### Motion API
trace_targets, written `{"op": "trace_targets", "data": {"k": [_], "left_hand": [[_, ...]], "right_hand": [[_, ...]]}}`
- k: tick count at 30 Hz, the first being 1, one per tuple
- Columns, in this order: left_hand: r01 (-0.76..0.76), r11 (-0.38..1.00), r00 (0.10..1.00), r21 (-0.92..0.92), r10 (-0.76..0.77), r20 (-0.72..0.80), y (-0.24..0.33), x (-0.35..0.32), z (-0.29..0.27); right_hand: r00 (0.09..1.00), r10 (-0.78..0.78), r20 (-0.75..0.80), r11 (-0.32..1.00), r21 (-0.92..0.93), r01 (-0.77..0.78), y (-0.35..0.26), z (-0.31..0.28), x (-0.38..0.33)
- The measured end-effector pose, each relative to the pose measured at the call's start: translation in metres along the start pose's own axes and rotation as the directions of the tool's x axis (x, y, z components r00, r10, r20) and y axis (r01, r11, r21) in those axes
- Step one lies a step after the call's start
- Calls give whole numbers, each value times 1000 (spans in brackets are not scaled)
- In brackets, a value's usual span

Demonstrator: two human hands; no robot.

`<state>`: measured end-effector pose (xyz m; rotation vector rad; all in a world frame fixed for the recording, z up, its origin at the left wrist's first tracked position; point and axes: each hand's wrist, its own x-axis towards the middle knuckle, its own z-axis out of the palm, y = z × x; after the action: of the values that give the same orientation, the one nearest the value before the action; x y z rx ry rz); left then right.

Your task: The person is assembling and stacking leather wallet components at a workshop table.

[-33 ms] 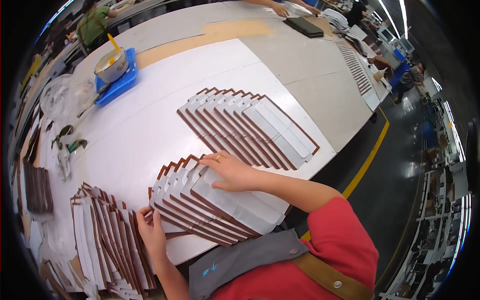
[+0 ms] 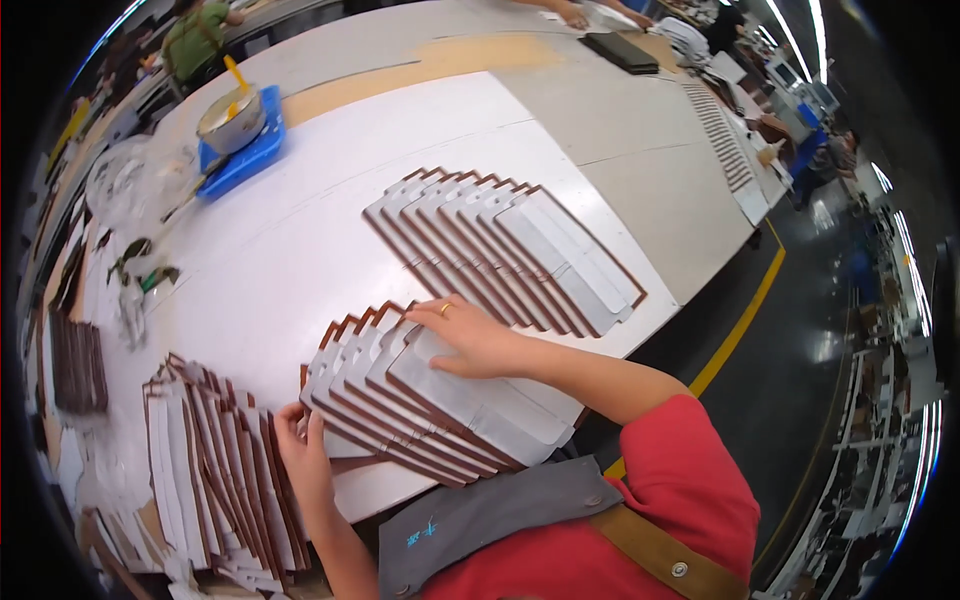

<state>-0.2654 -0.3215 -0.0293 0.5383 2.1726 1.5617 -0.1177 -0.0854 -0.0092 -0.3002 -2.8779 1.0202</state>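
Flat grey-white panels with reddish-brown edges overlap in a stepped fan [image 2: 480, 425] close to my body, on the white table. My right hand [image 2: 468, 338], with a ring on one finger, lies on the top panel. Its fingers reach to the far edge, and the thumb is spread apart on the surface. At the fan's left end, my left hand [image 2: 302, 445] pinches the edge of the lowest panels between thumb and fingers; the fingertips are partly hidden. A second, similar fan of panels [image 2: 575, 265] lies just beyond, touched by neither hand.
Left of my left hand stands a batch of brown-edged pieces [image 2: 215, 470]. Farther left is a dark brown stack [image 2: 77, 365]. A bowl [image 2: 232, 120] with a yellow-handled tool sits in a blue tray [image 2: 245, 175]. Another person's hands [image 2: 572, 14] are at the far edge, near dark folded pieces [image 2: 620, 53].
The whole view has shifted slightly, so the table's things appear a little farther right. Both hands keep nearly the same places on the near fan.
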Motion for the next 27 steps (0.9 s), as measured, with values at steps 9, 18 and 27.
{"op": "trace_targets", "data": {"k": [9,18,27], "left_hand": [[260,494,957,-830,-245,154,-6,-40,23],[465,465,877,-753,-358,321,21,-64,70],[425,389,903,-817,-248,352,2,-60,69]], "right_hand": [[996,-14,-88,1000,23,17,0,3,-7],[989,-38,-144,999,31,43,3,8,-9],[969,173,-177,956,265,-122,1,-10,-9]]}}
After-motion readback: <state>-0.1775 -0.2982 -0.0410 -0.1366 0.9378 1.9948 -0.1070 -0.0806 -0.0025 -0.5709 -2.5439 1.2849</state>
